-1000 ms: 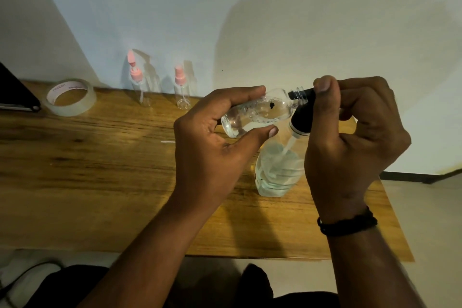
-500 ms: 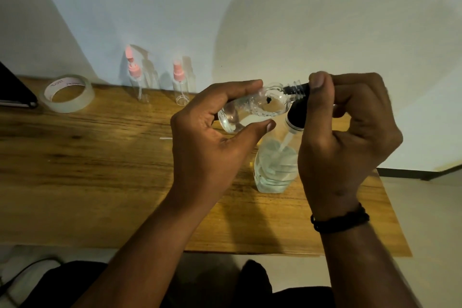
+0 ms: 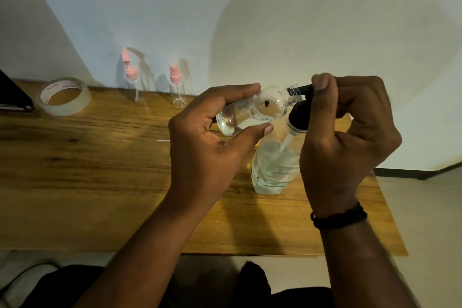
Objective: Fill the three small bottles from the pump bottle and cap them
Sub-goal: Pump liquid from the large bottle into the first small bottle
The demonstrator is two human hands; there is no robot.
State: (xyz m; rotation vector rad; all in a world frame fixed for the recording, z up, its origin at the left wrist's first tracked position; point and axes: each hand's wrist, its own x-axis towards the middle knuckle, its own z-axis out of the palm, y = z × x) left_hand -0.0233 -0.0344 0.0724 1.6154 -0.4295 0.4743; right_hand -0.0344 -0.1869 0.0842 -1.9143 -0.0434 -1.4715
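Note:
My left hand [image 3: 207, 147] holds a small clear bottle [image 3: 252, 110] on its side, fingers above and thumb below, its open neck pointing right. The neck meets the black nozzle of the pump bottle [image 3: 275, 167], which stands on the wooden table [image 3: 100, 170] with clear liquid inside. My right hand [image 3: 345, 137] grips the black pump head, thumb on top. A little liquid lies in the small bottle. Two small clear bottles with pink spray caps, one [image 3: 133, 85] on the left and one [image 3: 178, 89] beside it, stand by the wall.
A roll of clear tape [image 3: 65, 96] lies at the back left of the table, next to a dark flat object [image 3: 12, 97] at the left edge. A thin white stick [image 3: 163, 141] lies mid-table. The table's right edge is just past the pump bottle.
Both hands and the small bottle stay together at the pump nozzle; they sit slightly higher and further left in view. The liquid in the small bottle has shifted.

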